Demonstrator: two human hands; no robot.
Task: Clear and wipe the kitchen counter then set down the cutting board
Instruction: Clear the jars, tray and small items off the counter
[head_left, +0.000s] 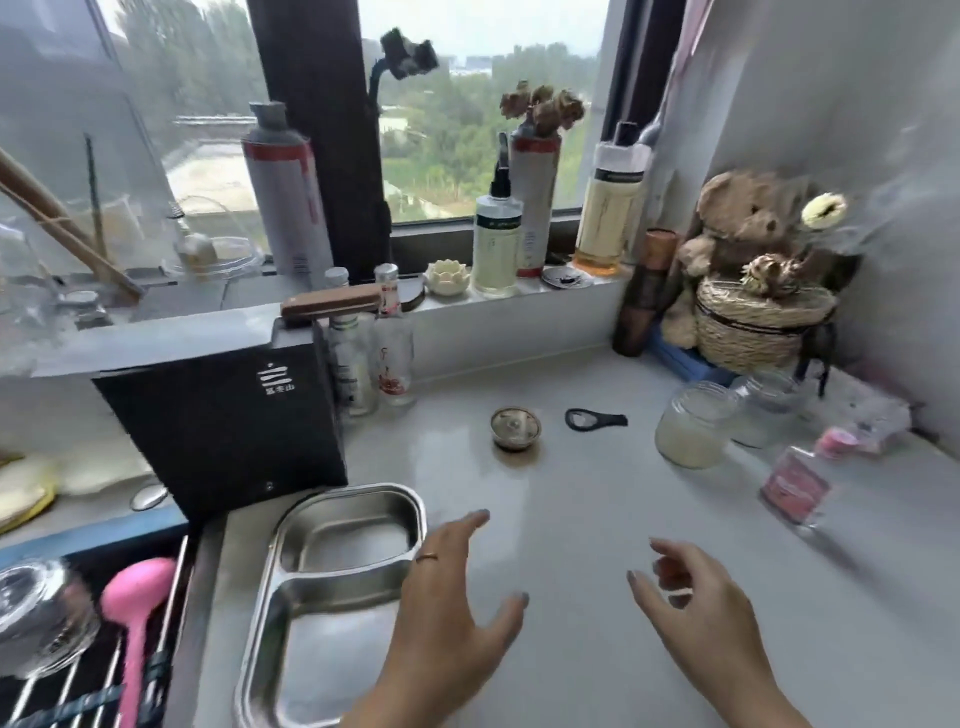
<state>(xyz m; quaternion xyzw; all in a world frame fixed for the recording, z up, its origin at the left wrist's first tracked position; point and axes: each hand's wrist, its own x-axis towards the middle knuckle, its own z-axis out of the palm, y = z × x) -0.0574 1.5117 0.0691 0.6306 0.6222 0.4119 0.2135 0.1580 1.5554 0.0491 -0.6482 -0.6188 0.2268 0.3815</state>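
While the counter (597, 519) waits uncleared, the steel tray (332, 582) lies at its left edge: stiff, light, slick, best gripped by the rim. Both hands hover spread and empty, left hand (457, 608) beside the tray, right hand (696, 608) further right. No cutting board is identifiable.

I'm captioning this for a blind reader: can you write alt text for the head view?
Two empty hands, left hand and right hand, hover open over a pale kitchen counter beside a steel divided tray, with a small metal dish and jars beyond.

Black box (223, 415), pink ladle (136, 597), pale grey counter (571, 493).
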